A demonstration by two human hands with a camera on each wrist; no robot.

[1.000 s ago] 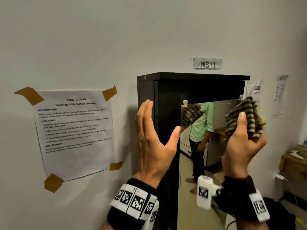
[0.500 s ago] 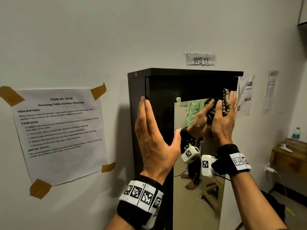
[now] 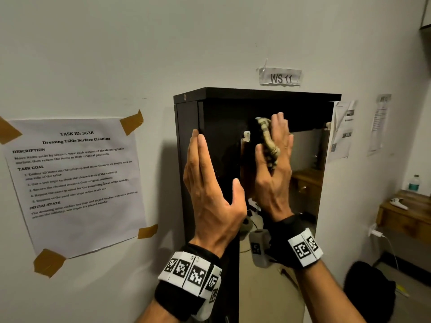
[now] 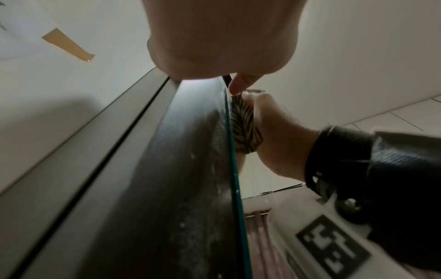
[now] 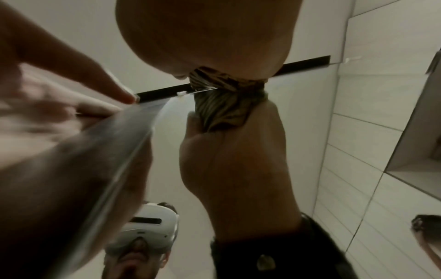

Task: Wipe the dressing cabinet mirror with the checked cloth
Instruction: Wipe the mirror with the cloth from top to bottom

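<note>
A tall black dressing cabinet [image 3: 256, 94] hangs on the wall with a mirror [image 3: 305, 159] on its front. My right hand [image 3: 277, 173] presses the bunched checked cloth [image 3: 268, 141] against the mirror's upper left corner, fingers straight and pointing up. The cloth sticks out between thumb and forefinger. In the left wrist view the cloth [image 4: 245, 128] is squeezed between that hand [image 4: 279, 136] and the glass. In the right wrist view the cloth [image 5: 222, 83] meets its own reflection. My left hand [image 3: 210, 183] lies flat and open against the cabinet's left front edge.
A task sheet [image 3: 74, 180] is taped to the wall left of the cabinet, and a "WS 11" label [image 3: 280, 76] sits above it. More papers [image 3: 341, 129] hang to the right. A wooden shelf [image 3: 405, 213] at far right carries a bottle [image 3: 414, 183].
My right hand went from gripping the cloth off the glass at the right to pressing it flat on the mirror, then slid left to the upper left corner. The left hand stayed put.
</note>
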